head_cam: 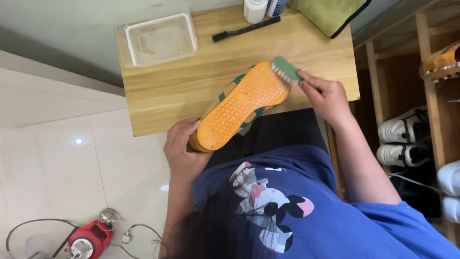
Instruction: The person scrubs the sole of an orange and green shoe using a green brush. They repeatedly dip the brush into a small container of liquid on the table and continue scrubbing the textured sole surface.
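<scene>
A shoe lies sole-up over the front edge of a small wooden table; its sole is orange with a ribbed tread, and green trim shows at the sides. My left hand grips the shoe's heel end. My right hand holds a green brush with white bristles, pressed against the toe end of the sole.
A clear plastic tub stands at the table's back left. A thin black brush, two bottles and a green cloth lie along the back. A wooden rack with white shoes is at right. A red appliance with cords sits on the tiled floor.
</scene>
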